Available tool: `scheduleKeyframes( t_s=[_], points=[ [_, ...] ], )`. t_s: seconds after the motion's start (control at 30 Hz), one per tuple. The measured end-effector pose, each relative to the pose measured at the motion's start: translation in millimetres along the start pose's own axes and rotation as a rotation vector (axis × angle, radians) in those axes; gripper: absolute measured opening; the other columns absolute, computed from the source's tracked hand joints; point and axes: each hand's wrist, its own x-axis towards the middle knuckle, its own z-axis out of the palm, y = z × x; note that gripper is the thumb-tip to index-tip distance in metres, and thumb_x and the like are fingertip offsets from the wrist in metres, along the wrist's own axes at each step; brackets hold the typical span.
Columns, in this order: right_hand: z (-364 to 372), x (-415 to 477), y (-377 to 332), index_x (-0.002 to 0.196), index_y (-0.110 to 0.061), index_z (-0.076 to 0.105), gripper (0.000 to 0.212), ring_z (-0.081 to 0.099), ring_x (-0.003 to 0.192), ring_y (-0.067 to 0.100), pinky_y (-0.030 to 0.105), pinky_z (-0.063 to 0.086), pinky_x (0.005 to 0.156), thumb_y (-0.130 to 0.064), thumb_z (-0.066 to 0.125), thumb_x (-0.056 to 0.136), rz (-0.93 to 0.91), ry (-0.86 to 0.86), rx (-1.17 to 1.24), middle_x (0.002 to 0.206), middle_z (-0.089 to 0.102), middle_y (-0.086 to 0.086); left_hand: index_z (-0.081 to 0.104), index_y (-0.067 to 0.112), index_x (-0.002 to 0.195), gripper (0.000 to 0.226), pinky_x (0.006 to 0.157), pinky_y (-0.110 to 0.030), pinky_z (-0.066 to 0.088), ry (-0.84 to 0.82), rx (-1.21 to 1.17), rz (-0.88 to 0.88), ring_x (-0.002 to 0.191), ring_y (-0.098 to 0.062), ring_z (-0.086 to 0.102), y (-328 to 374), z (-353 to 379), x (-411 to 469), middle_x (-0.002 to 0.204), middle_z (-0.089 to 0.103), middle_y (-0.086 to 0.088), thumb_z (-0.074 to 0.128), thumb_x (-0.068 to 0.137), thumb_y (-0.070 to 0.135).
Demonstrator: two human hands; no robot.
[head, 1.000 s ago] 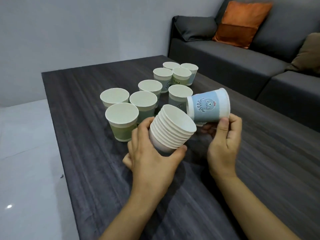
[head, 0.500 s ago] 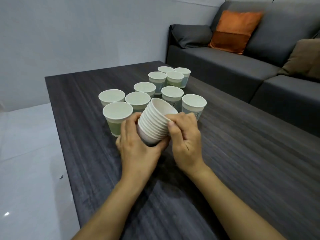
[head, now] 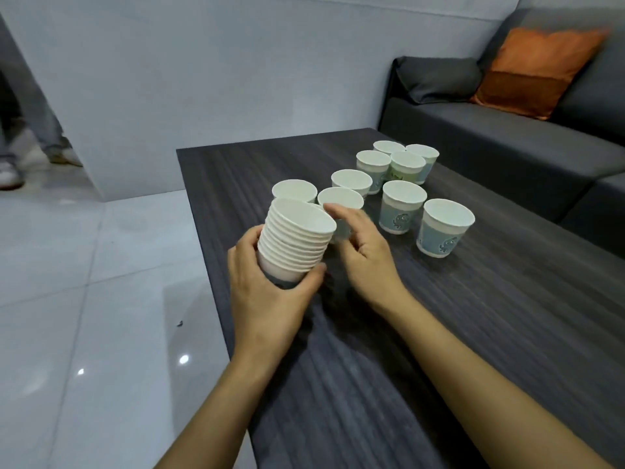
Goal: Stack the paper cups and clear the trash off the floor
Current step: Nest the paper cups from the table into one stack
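My left hand [head: 270, 299] grips a tilted stack of several white paper cups [head: 297, 238] by its base, above the near left part of the dark wooden table [head: 473, 333]. My right hand [head: 365, 252] is just right of the stack, its fingers loosely curved and reaching to a loose cup [head: 340, 198] behind the stack; it holds nothing. Several more single cups stand upright behind, among them a blue one with a cartoon print [head: 443, 231] and a second blue one [head: 402, 208].
A grey sofa [head: 507, 143] with an orange cushion [head: 537, 69] runs along the table's right side. White tiled floor [head: 84, 299] lies to the left, with a small dark speck [head: 179, 323] by the table edge. A person's legs [head: 20, 143] stand at the far left.
The blue cup my right hand held has gone onto the stack, and that hand has let go and moved toward a loose cup. The camera has swung left.
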Motion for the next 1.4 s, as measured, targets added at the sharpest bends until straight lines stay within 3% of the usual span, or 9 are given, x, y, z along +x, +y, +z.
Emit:
scheduleKeyframes(
  t_s=[0.13, 0.33, 0.5, 0.63, 0.83, 1.0, 1.13, 1.23, 1.4],
  points=[
    [15, 9, 4, 0.116, -0.013, 0.060, 0.034, 0.054, 0.107, 0.014, 0.030, 0.044, 0.093, -0.007, 0.056, 0.083, -0.029, -0.216, -0.236, 0.119, 0.056, 0.000, 0.042, 0.034, 0.110, 0.066, 0.075, -0.009, 0.037, 0.016, 0.004, -0.016, 0.099, -0.004, 0.047, -7, -10, 7, 0.112, 0.049, 0.007, 0.081, 0.058, 0.028],
    [-2, 21, -18, 0.082, -0.007, 0.055, 0.018, 0.042, 0.071, 0.014, 0.024, 0.030, 0.062, -0.019, 0.047, 0.093, 0.040, 0.294, -0.108, 0.075, 0.049, 0.003, 0.043, 0.027, 0.116, 0.066, 0.084, -0.022, 0.037, -0.015, 0.015, -0.033, 0.101, -0.007, 0.046, -11, -12, 8, 0.112, 0.046, 0.005, 0.081, 0.061, 0.025],
    [-12, 24, -47, 0.079, -0.029, 0.050, 0.020, 0.039, 0.058, 0.008, 0.029, 0.037, 0.060, -0.025, 0.042, 0.096, 0.094, 0.311, 0.339, 0.060, 0.043, -0.008, 0.043, 0.026, 0.116, 0.065, 0.068, -0.006, 0.033, -0.044, 0.070, -0.030, 0.090, 0.001, 0.038, -6, -5, 12, 0.106, 0.039, 0.009, 0.079, 0.062, 0.028],
    [-6, 20, -46, 0.083, -0.030, 0.056, 0.016, 0.048, 0.064, 0.001, 0.025, 0.039, 0.068, -0.032, 0.042, 0.089, 0.008, 0.092, 0.212, 0.065, 0.055, -0.022, 0.043, 0.024, 0.118, 0.065, 0.083, -0.028, 0.041, -0.066, 0.064, -0.048, 0.093, -0.009, 0.046, -2, 1, 15, 0.108, 0.039, 0.008, 0.078, 0.063, 0.026],
    [10, 5, -35, 0.116, -0.026, 0.057, 0.031, 0.047, 0.098, -0.016, 0.002, 0.032, 0.089, -0.030, 0.039, 0.091, -0.107, -0.080, 0.065, 0.104, 0.056, -0.020, 0.045, 0.023, 0.120, 0.068, 0.076, -0.025, 0.039, -0.035, 0.013, -0.051, 0.086, -0.007, 0.046, -2, 8, 20, 0.108, 0.041, 0.008, 0.081, 0.062, 0.030],
    [-16, 16, -15, 0.130, -0.025, 0.048, 0.042, 0.049, 0.107, 0.003, 0.027, 0.040, 0.097, -0.032, 0.038, 0.090, 0.007, 0.161, -0.089, 0.125, 0.047, -0.012, 0.044, 0.023, 0.121, 0.069, 0.084, -0.024, 0.037, -0.023, -0.005, -0.046, 0.092, -0.003, 0.043, -5, 19, 30, 0.110, 0.040, 0.009, 0.080, 0.063, 0.028],
    [-19, 9, 19, 0.114, -0.014, 0.055, 0.024, 0.054, 0.108, 0.025, 0.040, 0.047, 0.087, -0.022, 0.051, 0.091, 0.123, -0.067, -0.566, 0.124, 0.050, 0.002, 0.042, 0.019, 0.122, 0.072, 0.097, -0.045, 0.042, 0.002, -0.001, -0.002, 0.112, -0.014, 0.047, -5, 33, 32, 0.116, 0.047, 0.006, 0.079, 0.060, 0.030],
    [-10, 6, 27, 0.089, -0.006, 0.054, 0.023, 0.047, 0.082, 0.016, 0.033, 0.039, 0.074, -0.024, 0.042, 0.095, 0.076, 0.204, -0.346, 0.090, 0.053, 0.006, 0.040, 0.025, 0.123, 0.076, 0.094, -0.050, 0.043, 0.024, 0.035, 0.035, 0.112, -0.017, 0.050, -6, 40, 31, 0.121, 0.051, 0.007, 0.071, 0.056, 0.041],
    [-15, 12, 17, 0.077, -0.019, 0.046, 0.024, 0.050, 0.074, 0.025, 0.025, 0.035, 0.066, -0.030, 0.032, 0.094, 0.068, 0.483, -0.059, 0.077, 0.051, 0.005, 0.036, 0.033, 0.123, 0.076, 0.091, -0.051, 0.045, 0.036, 0.082, 0.101, 0.109, -0.014, 0.051, -17, 38, 32, 0.121, 0.051, 0.010, 0.063, 0.055, 0.052]
  ],
)
